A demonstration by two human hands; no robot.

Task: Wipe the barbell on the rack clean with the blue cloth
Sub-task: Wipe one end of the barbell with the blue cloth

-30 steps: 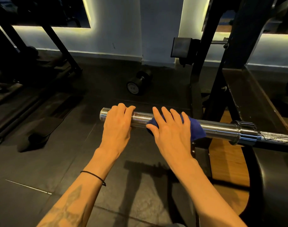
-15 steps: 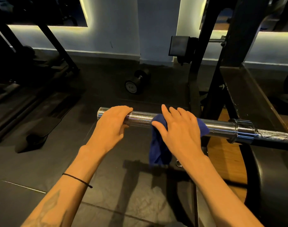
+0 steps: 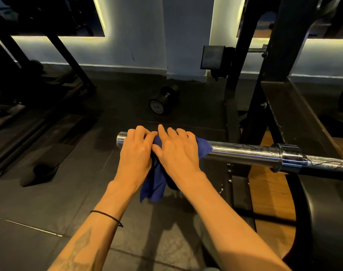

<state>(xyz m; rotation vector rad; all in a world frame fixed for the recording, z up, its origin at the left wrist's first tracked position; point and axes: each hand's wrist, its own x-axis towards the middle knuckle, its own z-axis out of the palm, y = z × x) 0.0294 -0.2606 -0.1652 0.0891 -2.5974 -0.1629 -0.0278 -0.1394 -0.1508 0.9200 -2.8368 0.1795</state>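
Barbell [image 3: 244, 151] lies across rack [image 3: 272, 61], free end sticking out left. Blue cloth [image 3: 157, 180] draped over sleeve near that end, tail hanging below. Right hand [image 3: 178, 151] presses cloth on bar, fingers curled over. Left hand [image 3: 135, 151] grips bar beside it, touching cloth. Wiping underway; sleeve toward collar and grip section apparently still left.

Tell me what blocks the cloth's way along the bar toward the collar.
Nothing visible does. The blue cloth lies under the right hand, and the chrome barbell sleeve runs bare from there to the collar.
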